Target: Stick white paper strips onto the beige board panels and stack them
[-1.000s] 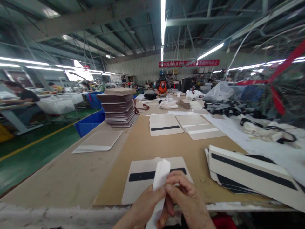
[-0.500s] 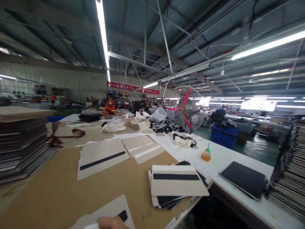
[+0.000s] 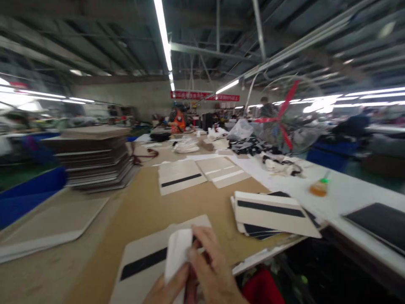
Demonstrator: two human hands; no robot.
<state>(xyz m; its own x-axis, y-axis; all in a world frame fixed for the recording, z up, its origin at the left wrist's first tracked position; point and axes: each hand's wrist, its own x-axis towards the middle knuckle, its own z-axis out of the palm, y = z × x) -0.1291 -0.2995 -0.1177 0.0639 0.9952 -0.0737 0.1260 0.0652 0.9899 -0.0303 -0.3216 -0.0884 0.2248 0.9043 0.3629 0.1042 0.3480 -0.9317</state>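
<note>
Close to the lower edge, my left hand [image 3: 169, 289] pinches a white, flat piece with rounded corners [image 3: 177, 249], perhaps paper or cloth strips. My right hand [image 3: 211, 264] grips its right side, fingers curled over the edge. Part of the piece is hidden behind the fingers. Beneath both hands lies a beige panel [image 3: 133, 253] with a black strip across it. Farther off are another beige panel with a black strip [image 3: 179, 171] and a panel with white strips [image 3: 223, 171]. A stack of beige and black panels [image 3: 268, 215] sits to the right.
A tall panel stack [image 3: 95, 162] stands at left, near a loose sheet [image 3: 57, 223]. A bottle of amber liquid [image 3: 318, 189] and a black panel [image 3: 379, 223] lie at right. A red-bladed fan [image 3: 281, 120] stands behind. A person in an orange apron [image 3: 179, 121] works at the far end.
The view has swung left and tilted down. Both hands now show at the white piece, over the nearest panel; before, only part of one hand showed at the lower edge.
</note>
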